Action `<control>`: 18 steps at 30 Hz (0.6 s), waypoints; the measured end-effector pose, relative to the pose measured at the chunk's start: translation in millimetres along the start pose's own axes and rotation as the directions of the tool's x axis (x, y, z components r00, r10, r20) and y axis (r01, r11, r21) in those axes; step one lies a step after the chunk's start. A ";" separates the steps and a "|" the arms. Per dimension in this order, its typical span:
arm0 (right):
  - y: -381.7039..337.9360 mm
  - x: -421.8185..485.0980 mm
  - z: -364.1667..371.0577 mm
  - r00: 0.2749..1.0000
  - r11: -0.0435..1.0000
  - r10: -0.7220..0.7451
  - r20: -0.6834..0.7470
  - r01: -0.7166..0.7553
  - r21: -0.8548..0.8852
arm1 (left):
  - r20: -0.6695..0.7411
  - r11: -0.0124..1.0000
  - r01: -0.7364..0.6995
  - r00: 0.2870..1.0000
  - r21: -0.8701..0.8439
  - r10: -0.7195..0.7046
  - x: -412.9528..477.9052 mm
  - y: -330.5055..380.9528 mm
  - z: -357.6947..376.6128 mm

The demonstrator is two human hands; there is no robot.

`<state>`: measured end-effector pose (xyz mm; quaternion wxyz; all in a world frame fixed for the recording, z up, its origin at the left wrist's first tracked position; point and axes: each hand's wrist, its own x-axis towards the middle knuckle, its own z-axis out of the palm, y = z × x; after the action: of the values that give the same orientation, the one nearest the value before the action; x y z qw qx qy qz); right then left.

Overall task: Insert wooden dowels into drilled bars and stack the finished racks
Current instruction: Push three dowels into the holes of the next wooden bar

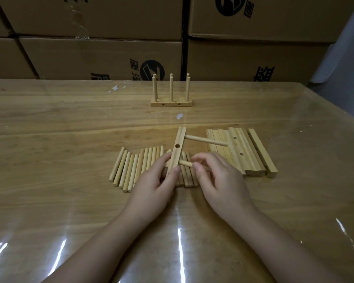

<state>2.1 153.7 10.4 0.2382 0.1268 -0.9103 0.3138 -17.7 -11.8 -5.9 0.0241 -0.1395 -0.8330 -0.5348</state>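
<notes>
Over table (70, 123), left hand (151, 186) grips bar (178, 149), right hand (221, 180) pinches dowel (185, 163)

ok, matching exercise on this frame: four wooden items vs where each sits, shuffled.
1. finished wooden rack with upright dowels
2. pile of square drilled wooden bars
3. drilled wooden bar with one dowel seated
4. round wooden dowel meeting that bar's near end

A. pinched by right hand
B. standing at table's far middle
C. gripped by left hand
D. flat, right of both hands

Pairs: 1-B, 2-D, 3-C, 4-A
</notes>
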 end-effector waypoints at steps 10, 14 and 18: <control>5.6 1.3 -3.9 0.978 0.956 0.128 -0.167 -0.077 0.282 | -0.092 0.934 0.122 0.983 -0.336 -0.161 2.3 4.7 -4.0; 10.1 0.6 1.5 0.991 0.990 0.054 0.120 -0.038 -0.134 | -0.070 0.947 0.073 0.992 -0.314 -0.100 2.1 3.8 -3.5; 13.4 -0.3 0.2 0.954 0.977 0.026 0.298 0.038 -0.208 | -0.081 0.934 0.072 0.991 -0.349 -0.107 2.6 5.1 -3.2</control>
<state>-2.8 163.9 3.3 0.1109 0.1494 -0.9637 0.1916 -19.2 -12.1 0.5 0.0161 -0.0770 -0.7297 -0.6793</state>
